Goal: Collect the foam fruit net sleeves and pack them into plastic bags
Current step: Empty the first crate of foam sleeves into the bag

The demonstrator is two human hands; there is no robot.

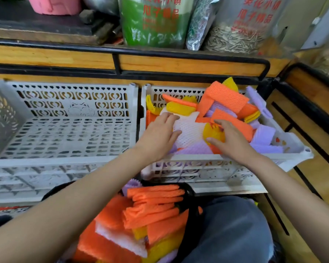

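A white plastic crate (213,164) on the right holds several loose foam net sleeves in orange, yellow, purple and white. My left hand (159,135) lies on a white net sleeve (190,132) with its fingers spread and nearly straight. My right hand (230,138) reaches in beside it, thumb and fingers curled round a yellow sleeve (212,132). An orange sleeve (226,97) sticks up at the crate's back. Below the crate, between my arms, a black plastic bag (188,188) holds a stack of orange, white and yellow sleeves (150,211).
A second white crate (65,162) stands to the left with nothing in it. A wood and black metal shelf rail (179,62) runs behind both crates, with bags of seeds (235,38) above. My knee in jeans (234,230) is at lower right.
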